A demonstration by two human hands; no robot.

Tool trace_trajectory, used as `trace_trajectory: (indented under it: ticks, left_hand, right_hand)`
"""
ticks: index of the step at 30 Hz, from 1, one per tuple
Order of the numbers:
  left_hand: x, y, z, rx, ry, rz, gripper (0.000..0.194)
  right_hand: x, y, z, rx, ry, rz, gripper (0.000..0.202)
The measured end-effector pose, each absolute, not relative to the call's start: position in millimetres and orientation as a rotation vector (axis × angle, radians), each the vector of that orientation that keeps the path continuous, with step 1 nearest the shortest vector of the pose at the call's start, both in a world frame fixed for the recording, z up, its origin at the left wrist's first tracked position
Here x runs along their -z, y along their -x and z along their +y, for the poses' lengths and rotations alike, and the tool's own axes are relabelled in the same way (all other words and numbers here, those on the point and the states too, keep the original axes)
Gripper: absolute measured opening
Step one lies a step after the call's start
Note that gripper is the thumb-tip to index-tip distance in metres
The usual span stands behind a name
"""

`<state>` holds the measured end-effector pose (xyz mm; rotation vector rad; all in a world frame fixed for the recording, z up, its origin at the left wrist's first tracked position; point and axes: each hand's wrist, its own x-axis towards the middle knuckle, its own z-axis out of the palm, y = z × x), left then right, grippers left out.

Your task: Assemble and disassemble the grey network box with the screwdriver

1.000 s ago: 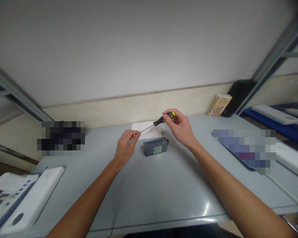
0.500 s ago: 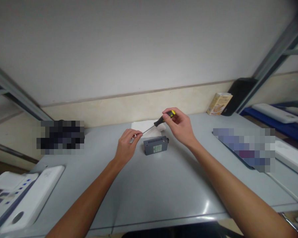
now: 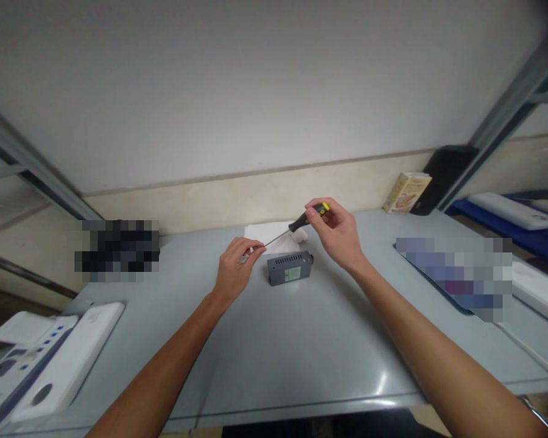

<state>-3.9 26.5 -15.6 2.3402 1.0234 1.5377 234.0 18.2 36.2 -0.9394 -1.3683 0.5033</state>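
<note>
A screwdriver point(image 3: 304, 221) with a black and yellow handle slants across the middle, its thin metal shaft pointing down to the left. My right hand point(image 3: 335, 228) grips the handle between thumb and fingers. At the tip of the shaft, my left hand point(image 3: 235, 267) pinches with thumb and forefinger; whatever lies between those fingertips is too small to make out. Just below the shaft, a dark grey metal box point(image 3: 290, 268) with vent slots and a pale green label stands on the table, and neither hand touches it.
White paper point(image 3: 274, 234) lies behind the metal box on the grey table point(image 3: 274, 353). White boxes point(image 3: 73, 365) sit at left, near a blurred dark object point(image 3: 119, 250). A blurred flat object point(image 3: 456, 277), a white cable point(image 3: 530, 350) and a yellow carton point(image 3: 406, 193) are at right.
The whole view has shifted slightly, so things appear a little farther right. Both hands keep the same hold, with the screwdriver tip still at the left fingertips.
</note>
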Motion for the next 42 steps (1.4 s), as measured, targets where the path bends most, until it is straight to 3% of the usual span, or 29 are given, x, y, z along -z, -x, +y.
trace_trajectory:
  ticks: [42]
  left_hand:
    - [14.8,3.0,24.3,-1.603,-2.225,1.065,0.014]
  right_hand:
    - [-41.3,-232.6,16.1,-0.569,0.909,-1.259,0.036]
